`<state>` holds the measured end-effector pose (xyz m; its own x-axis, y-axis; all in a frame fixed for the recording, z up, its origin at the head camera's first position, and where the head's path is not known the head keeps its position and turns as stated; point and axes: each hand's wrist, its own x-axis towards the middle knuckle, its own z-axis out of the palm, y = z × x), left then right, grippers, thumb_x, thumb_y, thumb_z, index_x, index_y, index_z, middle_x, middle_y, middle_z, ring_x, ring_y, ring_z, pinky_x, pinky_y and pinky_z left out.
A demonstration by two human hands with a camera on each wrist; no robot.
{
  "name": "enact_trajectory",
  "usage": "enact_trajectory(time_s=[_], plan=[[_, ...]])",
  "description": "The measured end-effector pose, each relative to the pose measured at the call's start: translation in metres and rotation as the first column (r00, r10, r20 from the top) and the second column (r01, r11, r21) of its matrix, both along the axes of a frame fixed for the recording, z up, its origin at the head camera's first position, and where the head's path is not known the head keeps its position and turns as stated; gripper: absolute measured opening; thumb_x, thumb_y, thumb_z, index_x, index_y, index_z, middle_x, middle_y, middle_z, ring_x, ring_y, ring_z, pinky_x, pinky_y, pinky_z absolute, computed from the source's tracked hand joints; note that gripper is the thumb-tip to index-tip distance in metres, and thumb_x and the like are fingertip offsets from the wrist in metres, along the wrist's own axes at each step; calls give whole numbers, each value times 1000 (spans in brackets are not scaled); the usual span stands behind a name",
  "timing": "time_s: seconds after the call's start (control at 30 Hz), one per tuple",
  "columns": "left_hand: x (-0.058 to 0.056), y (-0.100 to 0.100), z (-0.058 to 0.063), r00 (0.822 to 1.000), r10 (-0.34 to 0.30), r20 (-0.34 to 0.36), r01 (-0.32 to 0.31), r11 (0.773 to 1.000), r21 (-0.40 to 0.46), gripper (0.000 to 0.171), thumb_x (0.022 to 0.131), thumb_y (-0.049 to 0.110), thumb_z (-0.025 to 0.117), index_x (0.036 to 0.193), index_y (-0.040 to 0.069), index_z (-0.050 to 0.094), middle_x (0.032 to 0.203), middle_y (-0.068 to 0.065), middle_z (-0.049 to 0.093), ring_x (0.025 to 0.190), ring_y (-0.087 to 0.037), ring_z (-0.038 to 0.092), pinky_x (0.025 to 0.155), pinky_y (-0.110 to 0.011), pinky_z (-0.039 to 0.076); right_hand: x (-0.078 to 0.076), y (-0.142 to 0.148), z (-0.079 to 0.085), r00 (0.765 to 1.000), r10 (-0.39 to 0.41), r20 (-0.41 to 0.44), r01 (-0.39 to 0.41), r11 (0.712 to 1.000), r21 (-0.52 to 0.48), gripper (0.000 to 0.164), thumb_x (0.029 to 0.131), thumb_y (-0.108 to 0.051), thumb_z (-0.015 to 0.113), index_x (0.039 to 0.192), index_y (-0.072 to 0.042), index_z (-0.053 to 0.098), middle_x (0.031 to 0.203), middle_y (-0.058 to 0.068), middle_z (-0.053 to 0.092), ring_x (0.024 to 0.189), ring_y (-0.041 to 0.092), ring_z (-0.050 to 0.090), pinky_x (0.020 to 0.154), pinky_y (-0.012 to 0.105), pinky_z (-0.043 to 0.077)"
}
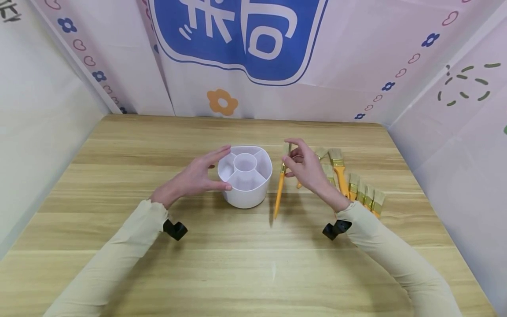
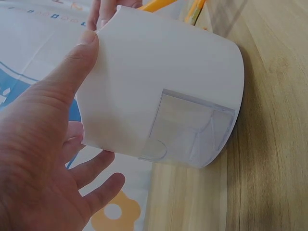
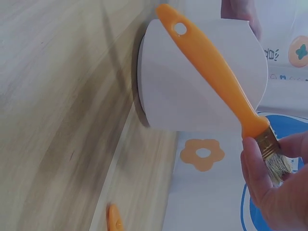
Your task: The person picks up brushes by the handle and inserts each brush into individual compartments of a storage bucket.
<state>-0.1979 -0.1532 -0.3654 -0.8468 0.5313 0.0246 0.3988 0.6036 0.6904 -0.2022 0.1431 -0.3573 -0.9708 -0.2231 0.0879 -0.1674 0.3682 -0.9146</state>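
White holder (image 1: 245, 178) is steadied by the left hand (image 1: 196, 178), fingers spread against it; a brush (image 1: 280, 185) is pinched, seemingly at its bristles, by the right hand (image 1: 306, 169) alongside.

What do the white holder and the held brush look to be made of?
Holder: probably plastic, smooth matte white walls, with a clear glossy panel low on its side. Brush: glossy orange handle, likely plastic; brass-coloured metal-looking ferrule; pale bristles, natural or synthetic unclear.

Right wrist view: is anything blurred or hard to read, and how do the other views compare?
Right wrist: brush handle sharp, right hand slightly soft. Left wrist: left hand soft, white cup clear. Head: even light, soft shadows on the table, edges bowed by the wide lens.
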Motion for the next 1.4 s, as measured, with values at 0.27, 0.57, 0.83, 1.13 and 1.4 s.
enact_trajectory(time_s=[0.27,0.57,0.83,1.13,1.4], plan=[[0,0,3,1000,4,0,-4,1000,1,97,71,40,79,148,15,26,158,1,19,142,-26,27,104,-49,42,2,-2,6,999,-5,-40,3,999,-48,47,92,-11,57,136,-11,41,98,16,53,80,18,61,62,32,60],[1,-1,1,1000,0,-2,0,1000,7,97,71,39,80,148,14,27,158,-2,19,143,-27,25,103,-49,43,7,-5,11,997,-20,-70,12,993,-113,46,91,-11,59,135,-9,42,95,12,50,77,14,60,62,33,60],[1,-3,1,1000,1,-5,-1,1000,15,97,71,40,79,148,14,26,158,-2,18,143,-28,25,103,-50,43,10,-8,18,992,-30,-123,4,979,-204,46,91,-11,58,135,-8,41,93,8,49,78,15,60,63,33,60],[2,-1,-2,1000,-1,-4,1,1000,24,97,71,40,80,148,14,28,158,-3,19,143,-27,25,103,-48,44,15,-11,24,978,-35,-204,-23,961,-274,46,91,-6,57,134,-7,41,90,5,49,79,11,60,63,33,60],[3,-1,-3,1000,8,-9,-7,999,33,96,71,39,80,147,13,29,157,-5,21,142,-27,26,102,-47,45,15,-16,29,956,-106,-275,-5,928,-373,44,91,-2,56,132,-5,41,88,2,52,78,11,59,62,34,60]])
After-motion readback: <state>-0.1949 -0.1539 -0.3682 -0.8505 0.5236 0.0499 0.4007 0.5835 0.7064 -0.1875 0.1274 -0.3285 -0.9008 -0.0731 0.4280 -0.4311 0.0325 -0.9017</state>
